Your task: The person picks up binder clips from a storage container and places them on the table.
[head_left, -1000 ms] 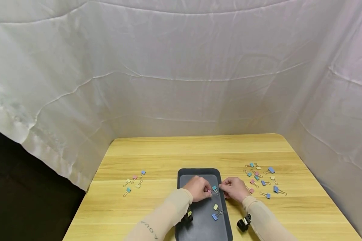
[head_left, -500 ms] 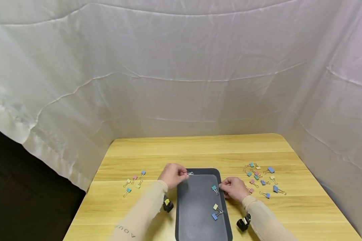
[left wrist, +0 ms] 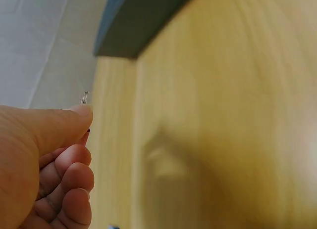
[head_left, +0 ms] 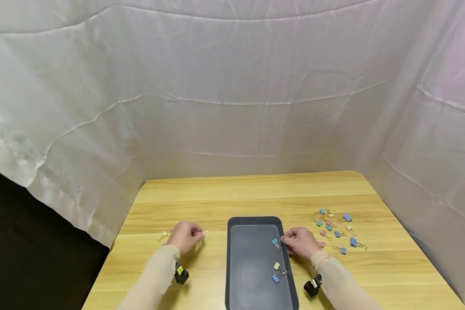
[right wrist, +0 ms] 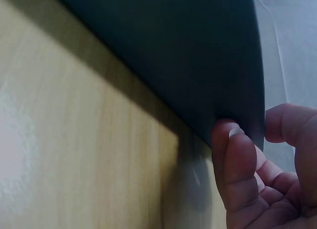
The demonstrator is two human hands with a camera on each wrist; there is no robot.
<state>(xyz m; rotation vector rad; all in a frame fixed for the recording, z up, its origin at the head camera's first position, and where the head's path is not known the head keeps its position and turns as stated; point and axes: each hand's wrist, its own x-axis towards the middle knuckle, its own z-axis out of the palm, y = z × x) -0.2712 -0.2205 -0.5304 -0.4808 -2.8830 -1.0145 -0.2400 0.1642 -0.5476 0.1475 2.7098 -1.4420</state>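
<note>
My left hand (head_left: 186,237) pinches a small pink binder clip (head_left: 202,233) between thumb and fingers, above the table left of the tray. In the left wrist view, only the clip's wire handle (left wrist: 84,98) pokes out clearly past the thumb. A dark grey tray (head_left: 255,220) lies at the front middle. My right hand (head_left: 300,242) grips the tray's right edge; in the right wrist view its fingers (right wrist: 240,160) press the outer wall and the thumb lies over the rim. Inside the tray are a teal clip (head_left: 275,242), a yellow clip (head_left: 277,265) and a blue clip (head_left: 276,279).
Several binder clips in mixed colours, among them a large blue clip (head_left: 353,242), lie scattered on the table's right side. At the left, a yellow clip (head_left: 164,234) shows beside my left hand, which partly hides other clips. Pale curtains (head_left: 232,129) hang behind the wooden table (head_left: 232,189).
My left hand has carried the pink clip out of the tray, over its left rim, and leftward to near the left group of clips. The right hand stays on the tray's edge.
</note>
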